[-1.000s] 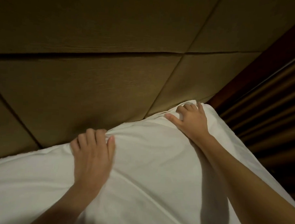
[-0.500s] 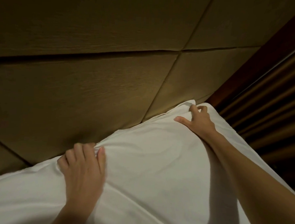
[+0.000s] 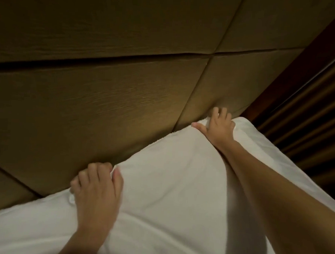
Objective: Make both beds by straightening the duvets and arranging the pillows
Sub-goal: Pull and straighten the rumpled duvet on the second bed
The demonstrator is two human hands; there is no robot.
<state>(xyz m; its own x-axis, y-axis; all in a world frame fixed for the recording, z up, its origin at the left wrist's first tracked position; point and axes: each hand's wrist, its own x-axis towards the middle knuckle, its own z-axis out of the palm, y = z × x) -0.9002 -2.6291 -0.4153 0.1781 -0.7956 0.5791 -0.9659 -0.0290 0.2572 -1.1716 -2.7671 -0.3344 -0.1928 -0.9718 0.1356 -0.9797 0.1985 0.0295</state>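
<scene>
Nearest to the camera, the white pillow [image 3: 169, 194] fills the lower part of the view, and both bare forearms pass over it. The left hand [image 3: 97, 196] lies on the near part of the pillow's top edge; its grip is clenched on the fabric, with the fingers curled over the edge and the thumb pressing on the front side, so that a small fold of cloth is bunched between them. Further away and to the right of this grip, the right hand [image 3: 218, 127] is at the far corner of the same pillow. Its thumb is stretched along the top edge, and the fingers reach over the corner; it grasps the pillow there, though the picture is a little blurred. Behind both grips, touching the pillow's top edge, stands the padded headboard [image 3: 110, 89] with its brown panels and dark seams. To the right of the right grip hangs a dark curtain [image 3: 307, 113] in folds.
</scene>
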